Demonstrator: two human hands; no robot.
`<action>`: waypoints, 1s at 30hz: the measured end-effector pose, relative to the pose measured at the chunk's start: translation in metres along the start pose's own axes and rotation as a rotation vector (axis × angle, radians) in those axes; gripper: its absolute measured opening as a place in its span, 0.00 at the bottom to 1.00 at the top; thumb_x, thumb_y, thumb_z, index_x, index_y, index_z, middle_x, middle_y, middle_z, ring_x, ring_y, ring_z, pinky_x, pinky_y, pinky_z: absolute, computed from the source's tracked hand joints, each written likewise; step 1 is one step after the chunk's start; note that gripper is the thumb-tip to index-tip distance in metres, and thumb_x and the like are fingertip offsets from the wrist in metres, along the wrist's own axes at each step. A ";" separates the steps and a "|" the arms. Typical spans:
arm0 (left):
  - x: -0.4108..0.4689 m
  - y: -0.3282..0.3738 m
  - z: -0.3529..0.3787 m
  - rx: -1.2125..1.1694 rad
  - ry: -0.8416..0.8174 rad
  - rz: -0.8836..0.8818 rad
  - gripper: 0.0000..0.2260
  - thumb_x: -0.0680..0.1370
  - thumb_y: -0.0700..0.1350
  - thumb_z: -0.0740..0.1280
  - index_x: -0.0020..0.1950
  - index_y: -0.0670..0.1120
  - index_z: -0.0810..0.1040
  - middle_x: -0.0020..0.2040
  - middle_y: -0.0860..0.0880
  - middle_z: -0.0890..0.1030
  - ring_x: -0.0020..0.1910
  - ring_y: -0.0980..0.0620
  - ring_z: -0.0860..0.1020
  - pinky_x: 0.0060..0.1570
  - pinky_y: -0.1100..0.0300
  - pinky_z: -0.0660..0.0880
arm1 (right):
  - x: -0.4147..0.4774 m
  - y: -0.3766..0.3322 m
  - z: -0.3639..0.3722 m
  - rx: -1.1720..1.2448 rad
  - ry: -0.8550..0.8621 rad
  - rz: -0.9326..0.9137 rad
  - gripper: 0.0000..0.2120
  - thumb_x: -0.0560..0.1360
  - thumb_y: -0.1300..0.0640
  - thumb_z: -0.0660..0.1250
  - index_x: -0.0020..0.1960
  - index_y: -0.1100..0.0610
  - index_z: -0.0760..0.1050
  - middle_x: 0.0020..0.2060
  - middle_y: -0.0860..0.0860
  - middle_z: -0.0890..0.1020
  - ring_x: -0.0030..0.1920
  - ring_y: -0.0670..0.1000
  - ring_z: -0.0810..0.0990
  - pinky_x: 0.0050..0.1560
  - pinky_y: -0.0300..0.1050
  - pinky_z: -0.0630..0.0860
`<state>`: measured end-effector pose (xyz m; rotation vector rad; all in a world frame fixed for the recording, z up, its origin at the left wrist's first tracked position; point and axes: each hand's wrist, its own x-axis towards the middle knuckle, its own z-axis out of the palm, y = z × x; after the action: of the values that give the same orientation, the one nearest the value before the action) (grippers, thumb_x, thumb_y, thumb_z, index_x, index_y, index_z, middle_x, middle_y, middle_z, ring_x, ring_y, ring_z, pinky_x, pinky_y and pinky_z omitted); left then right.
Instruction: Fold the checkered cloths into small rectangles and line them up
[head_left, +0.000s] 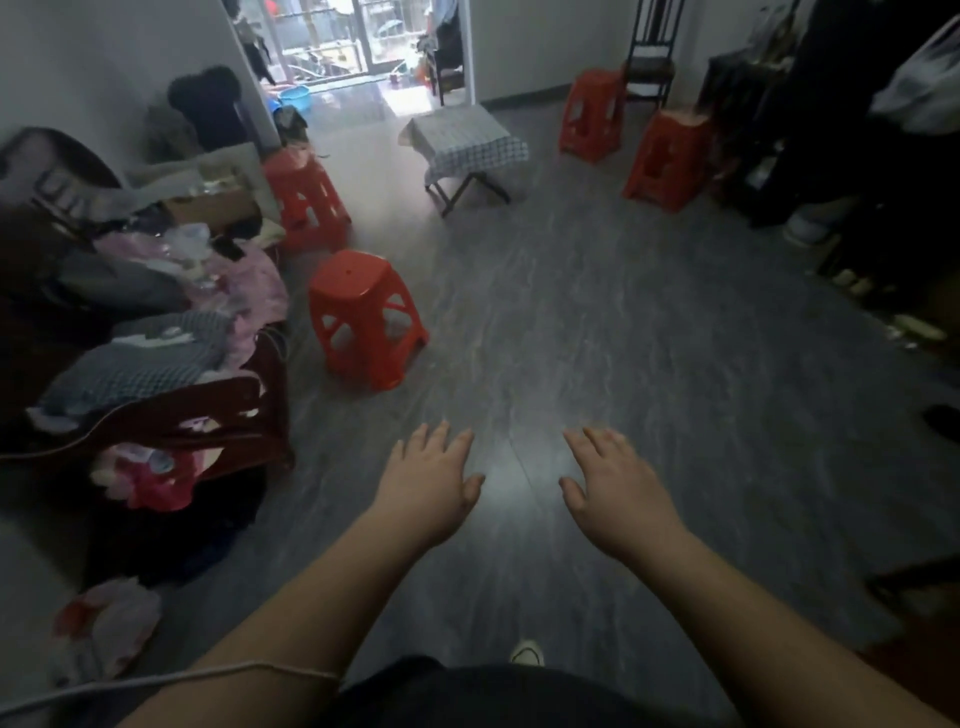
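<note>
While both arms are reaching forward over the bare floor (623, 322), the left hand (431, 488) and right hand (613, 488) are hovering palm-down with fingers spread, holding nothing. No cloth is lying under them. Checkered cloths (140, 364) are sitting in a heap on the dark wooden seat (156, 415) to the left, mixed with pink clothing (244, 280); another checkered piece is draping a small folding table (467, 137) far ahead (possibly a table cover, not part of the task, cannot tell).

Judgement: folding is not yet starting; the cloths are well apart from both hands.

Risks noted:
- Heap is tangling checkered and pink fabric, so a pull on one cloth is likely dragging others onto the floor.
- A red stool (366, 317) is standing just beside the seat, between the person and the heap; a leg or a trailing cloth could be catching it.
- Floor may be dirtying the cloths if used as the folding surface.
- Picture is dim and blurred, so cloth count is unclear.
</note>
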<state>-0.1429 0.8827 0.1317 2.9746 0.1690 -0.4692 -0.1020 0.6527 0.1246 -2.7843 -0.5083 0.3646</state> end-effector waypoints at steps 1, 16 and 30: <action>0.019 0.007 -0.007 0.002 -0.001 0.027 0.30 0.84 0.60 0.56 0.84 0.53 0.52 0.84 0.46 0.54 0.83 0.42 0.52 0.79 0.43 0.53 | 0.012 0.008 -0.008 0.002 0.007 0.028 0.31 0.84 0.44 0.55 0.82 0.50 0.50 0.81 0.52 0.55 0.81 0.54 0.52 0.78 0.52 0.55; 0.315 0.212 -0.072 0.081 -0.047 0.665 0.29 0.84 0.60 0.55 0.83 0.52 0.54 0.84 0.45 0.55 0.82 0.41 0.54 0.79 0.43 0.55 | 0.131 0.187 -0.096 0.034 0.238 0.640 0.31 0.81 0.42 0.57 0.82 0.49 0.54 0.80 0.51 0.59 0.80 0.54 0.54 0.77 0.54 0.60; 0.410 0.448 -0.092 0.307 -0.186 1.363 0.29 0.84 0.59 0.55 0.83 0.51 0.54 0.83 0.45 0.57 0.82 0.42 0.55 0.78 0.44 0.57 | 0.105 0.275 -0.143 0.188 0.424 1.340 0.30 0.83 0.43 0.56 0.82 0.48 0.53 0.80 0.48 0.58 0.80 0.52 0.53 0.77 0.56 0.62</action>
<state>0.3299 0.4908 0.1376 2.4346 -1.8764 -0.5331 0.1191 0.4127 0.1484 -2.4536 1.4354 0.0331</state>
